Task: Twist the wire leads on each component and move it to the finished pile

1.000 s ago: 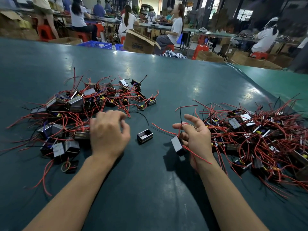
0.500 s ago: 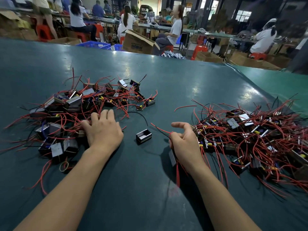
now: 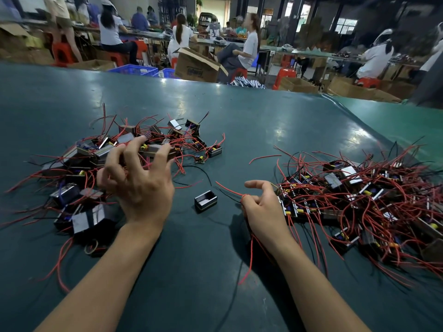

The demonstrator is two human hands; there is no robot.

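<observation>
Two heaps of small black components with red and black leads lie on the dark green table [image 3: 239, 130]. My left hand [image 3: 137, 183] hovers over the left pile [image 3: 79, 161] with fingers spread and curved, and I see nothing gripped in it. My right hand [image 3: 263, 212] is at the near left edge of the right pile [image 3: 364, 200]. It is curled round a component that is mostly hidden under the palm, and it pinches the red leads [image 3: 244, 196] by the fingers. One red lead [image 3: 250, 257] trails down beside my wrist.
A single open black casing [image 3: 205, 201] lies on the table between my hands. A rubber band [image 3: 91, 246] lies at the near edge of the left pile. Behind the table's far edge are cardboard boxes [image 3: 195, 67], blue crates [image 3: 141, 69] and seated people.
My left hand has lifted off the left pile and spread its fingers. My right hand has closed round its component, whose leads now trail under the wrist.
</observation>
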